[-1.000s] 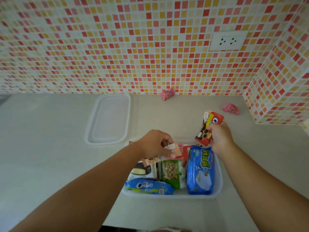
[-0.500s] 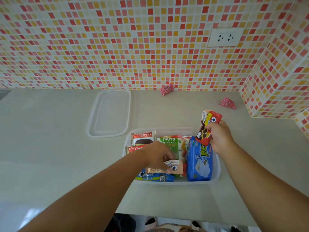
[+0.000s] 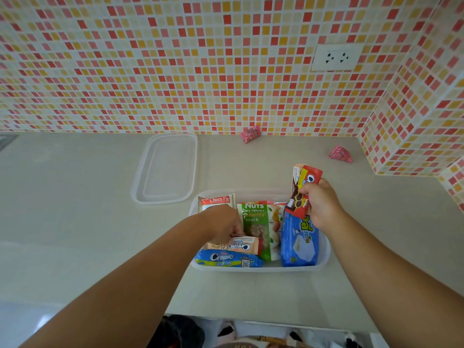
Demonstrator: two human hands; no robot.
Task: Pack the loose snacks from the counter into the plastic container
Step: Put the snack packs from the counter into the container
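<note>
My left hand (image 3: 223, 223) has drawn back from the far middle of the plastic container (image 3: 324, 259) to its near left part, bringing the beige Cream-O packet (image 3: 234, 246) with it. That packet now lies over the blue Cream-O packet (image 3: 227, 258) at the near wall. With my hand out of the way, the Choco Pie pack (image 3: 217, 200) and the green nuts bag (image 3: 259, 222) have come into full view.

Container (image 3: 324, 262) crowded; bare counter (image 3: 75, 209) leftward

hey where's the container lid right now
In the head view the clear lid lies flat on the counter, left of and behind the plastic container, close to the tiled wall.
</note>
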